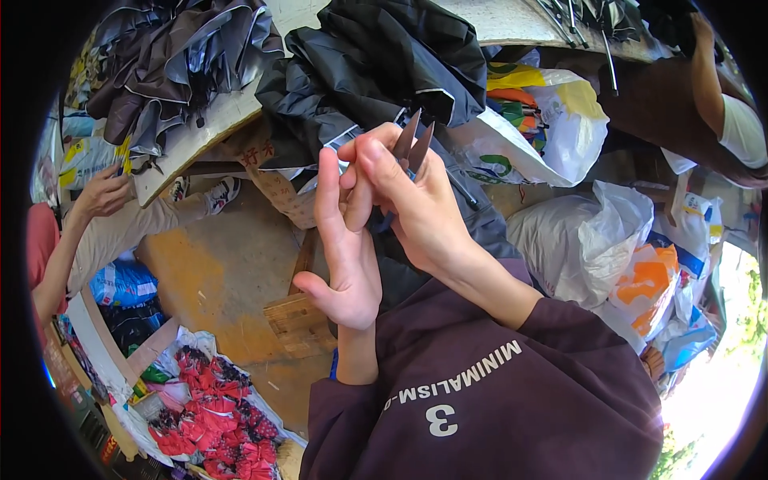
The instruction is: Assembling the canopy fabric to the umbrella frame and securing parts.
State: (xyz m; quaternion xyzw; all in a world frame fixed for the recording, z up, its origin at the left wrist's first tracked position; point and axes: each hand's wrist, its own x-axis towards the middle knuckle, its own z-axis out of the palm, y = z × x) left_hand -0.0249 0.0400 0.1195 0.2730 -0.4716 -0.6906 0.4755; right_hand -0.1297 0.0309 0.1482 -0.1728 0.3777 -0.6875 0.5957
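Okay so the scissors [409,146] are tucked in my right hand [432,208], fingers wrapped snug around them, pointy blades poking up past my knuckles and a bit apart. My left hand [350,260] is right up against it, palm open, thumb spread wide; can't tell if anything's between the fingertips. Just past them there's black fabric [384,56] bunched over the table [218,110] edge. White plastic bag [580,244] to my right, red fabric [216,416] low on my left.
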